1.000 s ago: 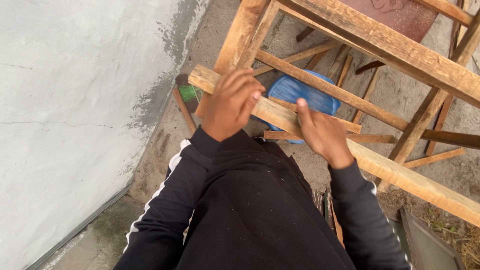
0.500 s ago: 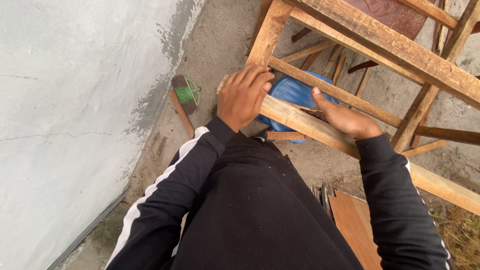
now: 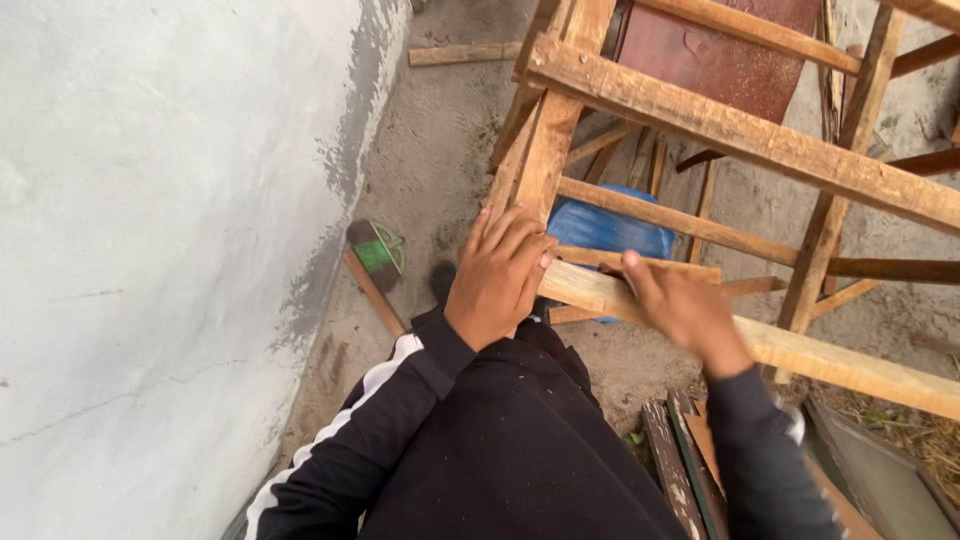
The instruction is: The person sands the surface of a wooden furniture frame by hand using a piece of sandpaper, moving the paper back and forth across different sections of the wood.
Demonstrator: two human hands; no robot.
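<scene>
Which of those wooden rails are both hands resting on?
The lowest, nearest rail, running from the left hand under the right hand. The higher rails go untouched.
</scene>
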